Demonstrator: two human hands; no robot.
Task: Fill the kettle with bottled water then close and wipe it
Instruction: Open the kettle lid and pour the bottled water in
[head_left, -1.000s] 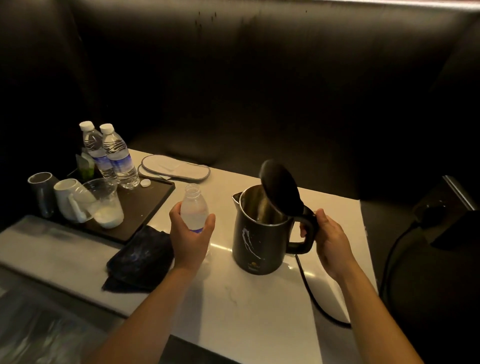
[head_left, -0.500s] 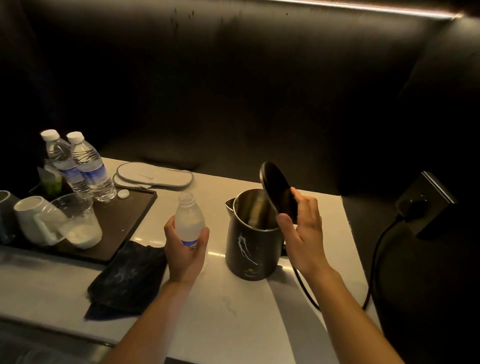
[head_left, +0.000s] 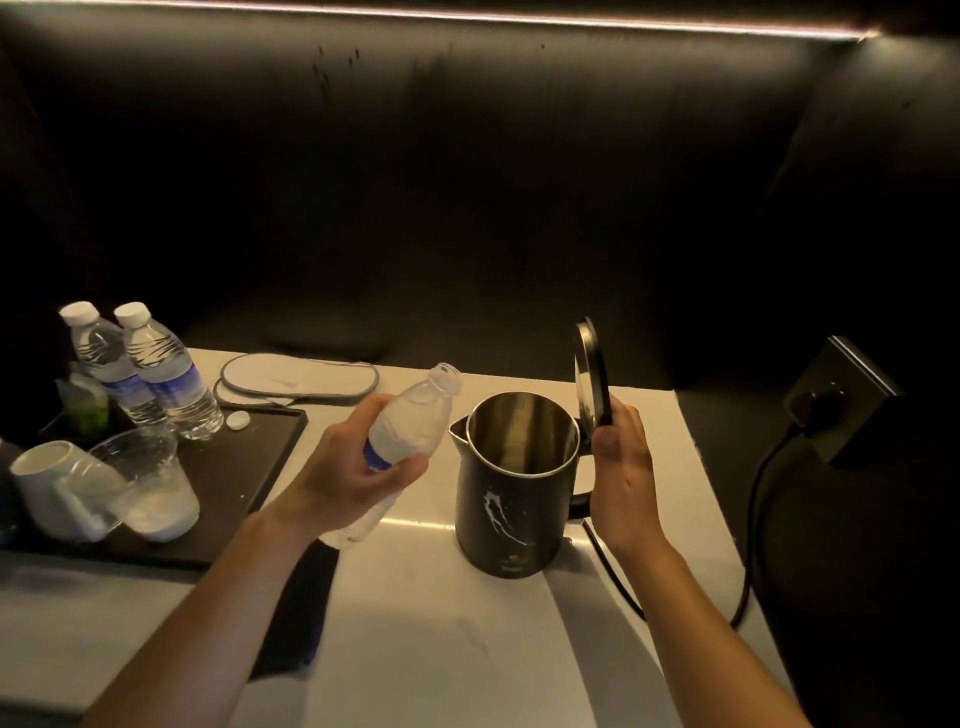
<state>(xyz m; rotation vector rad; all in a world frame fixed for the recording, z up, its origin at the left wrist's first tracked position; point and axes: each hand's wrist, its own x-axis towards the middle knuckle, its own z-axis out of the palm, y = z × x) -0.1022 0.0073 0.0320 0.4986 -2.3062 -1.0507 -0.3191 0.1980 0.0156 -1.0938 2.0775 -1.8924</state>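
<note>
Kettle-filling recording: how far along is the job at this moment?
Done: black steel kettle open, loose white cap off. In hand: left hand tilts the uncapped clear plastic bottle toward it; right hand holds the lid up. Left: pouring, closing, wiping.

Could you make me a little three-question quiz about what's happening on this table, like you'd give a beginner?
1. True or false: the open bottle in the left hand is upright.
2. What is the right hand doing?
A. Holding the kettle's lid open
B. Wiping with the dark cloth
C. Pulling the plug
3. Fill in: the loose bottle cap lies on the dark ____ beside two capped bottles.

Key:
1. False; it tilts, neck toward the kettle.
2. A
3. tray
</note>
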